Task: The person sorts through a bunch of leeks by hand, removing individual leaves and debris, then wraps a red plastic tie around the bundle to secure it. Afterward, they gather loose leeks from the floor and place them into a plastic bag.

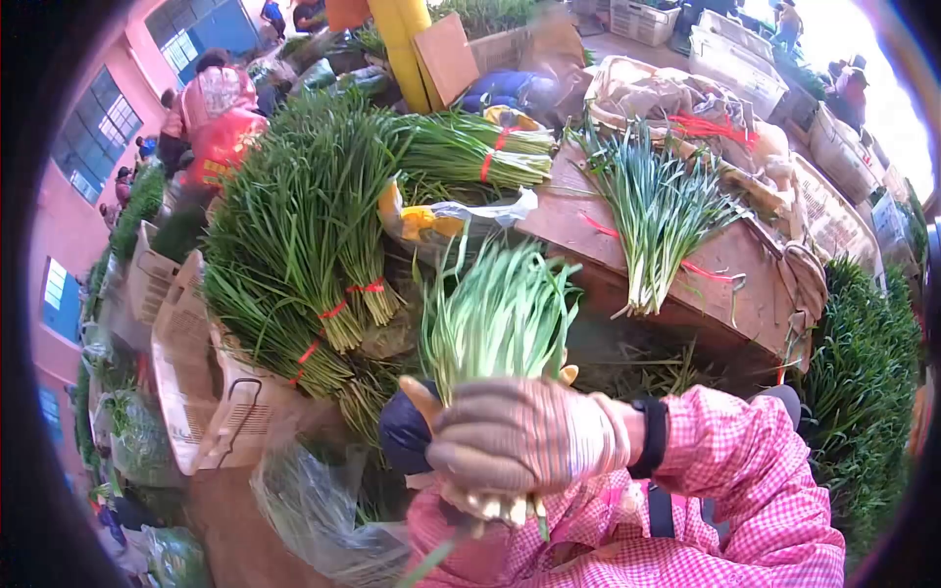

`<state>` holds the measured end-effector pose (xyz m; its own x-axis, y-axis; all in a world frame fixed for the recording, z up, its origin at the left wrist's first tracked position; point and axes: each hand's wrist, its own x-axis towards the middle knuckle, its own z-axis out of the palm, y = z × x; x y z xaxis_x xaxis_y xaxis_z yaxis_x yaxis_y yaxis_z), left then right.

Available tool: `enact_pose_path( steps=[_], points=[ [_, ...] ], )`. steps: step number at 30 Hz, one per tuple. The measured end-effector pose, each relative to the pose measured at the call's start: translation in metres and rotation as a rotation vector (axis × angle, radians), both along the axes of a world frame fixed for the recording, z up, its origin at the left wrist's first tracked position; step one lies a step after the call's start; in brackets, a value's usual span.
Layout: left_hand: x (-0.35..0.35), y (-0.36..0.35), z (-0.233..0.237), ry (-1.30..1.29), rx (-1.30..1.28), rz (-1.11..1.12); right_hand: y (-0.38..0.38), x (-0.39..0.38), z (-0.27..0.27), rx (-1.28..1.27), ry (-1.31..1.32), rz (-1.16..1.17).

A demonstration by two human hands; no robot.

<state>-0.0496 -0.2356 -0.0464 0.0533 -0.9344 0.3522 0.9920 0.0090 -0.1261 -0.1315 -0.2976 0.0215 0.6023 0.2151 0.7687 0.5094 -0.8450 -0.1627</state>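
Observation:
Held upright in front of my chest is a bunch of long-leaved greens [498,318] with pale stalk ends, resembling garlic greens. My right hand [524,436], in a striped work glove, is closed around its lower stalks, slightly blurred. Behind the bunch is my left hand [420,402]; a thumb or fingertip shows at the left side, and the rest is mostly hidden. The white stalk ends stick out below my right hand. On the brown board [578,230] ahead lies a loose pile of similar greens [659,220], with red ties [708,269] beside and under it.
Stacked bundles of greens [294,216] with red bands lie to the left. A clear plastic bag [319,500] hangs low at the left. A yellow post [400,49] rises at the back. More greens [863,392] stand at the right. Other people [211,98] are in the background.

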Motion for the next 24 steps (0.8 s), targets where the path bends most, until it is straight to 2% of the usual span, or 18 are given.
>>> enact_pose_path(
  steps=[5, 7, 8, 10, 11, 12, 15, 16, 17, 18, 19, 20, 21, 22, 23, 24],
  points=[
    [-0.043, 0.005, -0.017, 0.061, -0.270, 0.010, 0.031, -0.050, -0.001, -0.149, -0.016, 0.119],
    [-0.048, 0.004, -0.028, 0.060, -0.375, 0.056, 0.039, -0.063, -0.007, -0.132, 0.057, 0.191],
    [-0.040, 0.007, -0.030, 0.033, -0.238, -0.027, 0.038, -0.069, -0.008, -0.140, 0.017, 0.187],
    [-0.049, 0.016, -0.025, 0.144, -0.251, -0.155, 0.037, -0.081, -0.011, -0.153, -0.035, 0.182],
    [-0.048, 0.011, -0.026, 0.117, -0.286, -0.164, 0.038, -0.087, -0.016, -0.167, -0.051, 0.178],
    [-0.047, 0.006, -0.026, 0.088, -0.320, -0.172, 0.038, -0.094, -0.018, -0.188, -0.005, 0.164],
    [-0.040, 0.018, -0.036, -0.007, -0.166, -0.131, 0.038, -0.122, -0.012, -0.259, 0.264, 0.111],
    [-0.035, 0.019, -0.037, -0.033, -0.108, -0.139, 0.027, -0.142, 0.013, -0.007, 0.562, 0.181],
    [-0.031, 0.022, -0.040, -0.053, -0.046, -0.152, 0.011, -0.151, 0.015, 0.149, 0.569, 0.145],
    [-0.028, 0.026, -0.043, -0.071, 0.014, -0.166, -0.011, -0.163, 0.007, 0.469, 0.579, 0.044],
    [-0.029, 0.028, -0.047, -0.084, 0.066, -0.177, -0.033, -0.175, 0.000, 0.815, 0.522, -0.031],
    [-0.033, 0.029, -0.051, -0.097, 0.116, -0.193, -0.044, -0.164, -0.014, 1.408, 0.451, -0.090],
    [-0.036, 0.027, -0.052, -0.207, 0.173, -0.159, -0.059, -0.158, -0.050, 1.727, 0.527, -0.019],
    [-0.040, 0.025, -0.053, -0.320, 0.230, -0.131, -0.065, -0.140, -0.083, 2.071, 0.605, 0.214],
    [-0.043, 0.023, -0.054, -0.434, 0.286, -0.109, -0.060, -0.116, -0.093, 2.060, 0.561, 0.416],
    [-0.049, 0.028, -0.052, -0.519, 0.348, -0.059, -0.056, -0.100, -0.099, 2.089, 0.448, 0.429]
  ],
)
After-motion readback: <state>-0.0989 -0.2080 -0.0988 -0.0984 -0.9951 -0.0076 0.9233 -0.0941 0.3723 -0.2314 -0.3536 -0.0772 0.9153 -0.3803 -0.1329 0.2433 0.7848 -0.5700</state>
